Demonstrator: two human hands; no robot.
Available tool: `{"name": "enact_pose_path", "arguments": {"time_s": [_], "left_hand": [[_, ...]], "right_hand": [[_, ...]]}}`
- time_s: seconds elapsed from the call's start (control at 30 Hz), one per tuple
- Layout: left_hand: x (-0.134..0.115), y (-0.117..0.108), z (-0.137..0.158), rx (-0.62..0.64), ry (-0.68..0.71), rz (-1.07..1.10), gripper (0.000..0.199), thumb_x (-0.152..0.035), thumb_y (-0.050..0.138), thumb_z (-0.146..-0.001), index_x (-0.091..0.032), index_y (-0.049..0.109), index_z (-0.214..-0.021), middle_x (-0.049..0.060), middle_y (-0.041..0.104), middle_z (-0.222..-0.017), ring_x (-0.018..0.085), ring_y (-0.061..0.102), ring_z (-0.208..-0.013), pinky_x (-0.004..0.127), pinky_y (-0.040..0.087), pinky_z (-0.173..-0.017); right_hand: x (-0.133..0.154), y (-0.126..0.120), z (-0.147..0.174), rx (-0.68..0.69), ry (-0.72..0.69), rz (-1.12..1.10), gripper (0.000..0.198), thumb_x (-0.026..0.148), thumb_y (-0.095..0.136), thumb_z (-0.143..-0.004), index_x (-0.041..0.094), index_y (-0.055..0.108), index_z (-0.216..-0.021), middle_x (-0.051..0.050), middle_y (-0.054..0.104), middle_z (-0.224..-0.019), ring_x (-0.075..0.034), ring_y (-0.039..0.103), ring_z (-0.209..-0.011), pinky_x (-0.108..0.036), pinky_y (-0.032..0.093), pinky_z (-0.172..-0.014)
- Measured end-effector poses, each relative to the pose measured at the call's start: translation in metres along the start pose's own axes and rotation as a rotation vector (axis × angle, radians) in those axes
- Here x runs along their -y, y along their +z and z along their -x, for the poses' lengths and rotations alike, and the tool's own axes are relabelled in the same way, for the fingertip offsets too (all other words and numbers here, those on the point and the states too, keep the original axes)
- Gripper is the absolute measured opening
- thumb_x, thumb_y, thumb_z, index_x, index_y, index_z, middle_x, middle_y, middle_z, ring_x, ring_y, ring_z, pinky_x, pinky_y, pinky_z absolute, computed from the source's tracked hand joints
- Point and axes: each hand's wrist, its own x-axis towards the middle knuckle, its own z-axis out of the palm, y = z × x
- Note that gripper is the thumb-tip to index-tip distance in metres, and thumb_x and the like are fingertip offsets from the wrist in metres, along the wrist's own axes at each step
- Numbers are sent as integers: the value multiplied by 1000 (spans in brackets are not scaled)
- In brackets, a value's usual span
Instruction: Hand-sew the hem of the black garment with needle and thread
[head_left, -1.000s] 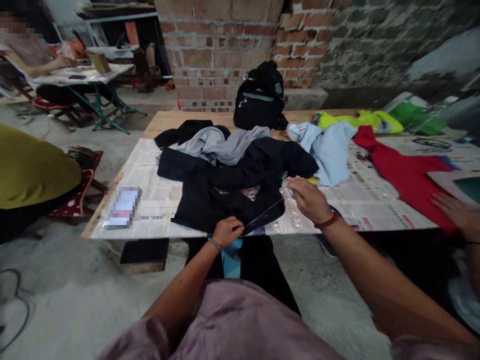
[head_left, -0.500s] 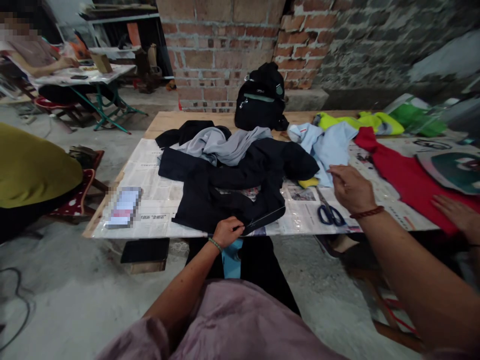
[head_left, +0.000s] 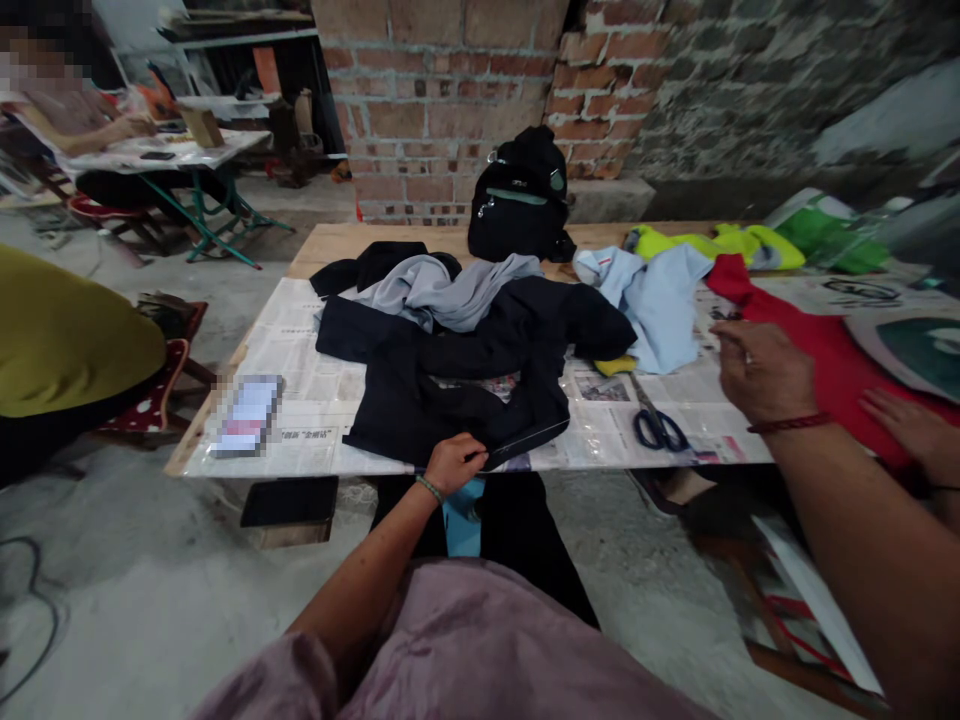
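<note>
My left hand [head_left: 456, 464] pinches the near edge of a dark garment [head_left: 409, 400] at the front of the table. A thin pale line [head_left: 529, 440] runs along the garment's edge to the right of those fingers; whether it is thread or stitching is hard to tell. Off to the right, my right hand [head_left: 769, 372] is held up above the table with thumb and fingers pinched together. Anything between them is too small to make out. Blue-handled scissors [head_left: 660, 428] lie between my hands.
Newspaper covers the table [head_left: 292, 350]. Around the garment are grey cloth [head_left: 450, 285], light blue cloth [head_left: 667, 300], a black backpack [head_left: 519, 200] and a phone [head_left: 249, 415]. Another person's hand [head_left: 907, 425] rests on red cloth [head_left: 795, 340]. A person in yellow [head_left: 67, 335] sits left.
My right hand has moved further right, away from the garment and past the scissors. My left hand keeps its pinch in the same place.
</note>
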Motion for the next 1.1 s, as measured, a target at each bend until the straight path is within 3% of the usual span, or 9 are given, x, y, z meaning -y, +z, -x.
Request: {"name": "enact_pose_path", "arguments": {"time_s": [0.17,0.43,0.7,0.87,1.0,1.1], "left_hand": [[0,0,0,5,4,-9,12,-22,54,-75,-18,65,-77,0,59,-71,9,55,-67,19,41,-63],[-1,-1,0,2,8,0,12,-21,53,-75,-19,65,-76,0,60,-71,9,55,-67,19,41,-63],[-2,-2,-2,6,0,25,12,-21,54,-75,-19,65,-76,0,60,-70,9,55,-66,19,42,-62],[-4,-5,-2,-3,7,83,11,-19,56,-72,-18,65,-79,1,59,-72,10,55,-67,20,43,-64],[-4,-9,-1,1,-4,112,17,-15,58,-68,-18,65,-83,1,59,-75,10,55,-70,19,43,-62],[-3,-10,-1,-5,-27,123,18,-11,56,-67,-18,65,-82,1,58,-75,10,55,-71,18,41,-57]], "right_hand": [[-3,-2,1,-9,6,13,23,13,44,-79,9,62,-92,-14,65,-91,-15,56,-90,-22,41,-77],[-9,-14,-10,144,157,98,25,9,47,-78,8,61,-99,-17,62,-98,-16,54,-94,-25,39,-72],[-2,-12,-6,111,151,9,25,10,42,-80,7,61,-97,-18,62,-96,-16,54,-95,-27,39,-77],[55,1,22,103,247,-373,27,24,42,-82,11,59,-98,-11,64,-77,-14,59,-71,-25,43,-68],[138,9,76,357,314,-719,28,31,39,-83,16,56,-99,-1,59,-63,-11,54,-50,-23,43,-54],[199,12,123,548,323,-922,28,32,36,-84,18,56,-98,0,57,-60,-10,51,-47,-22,41,-49]]}}
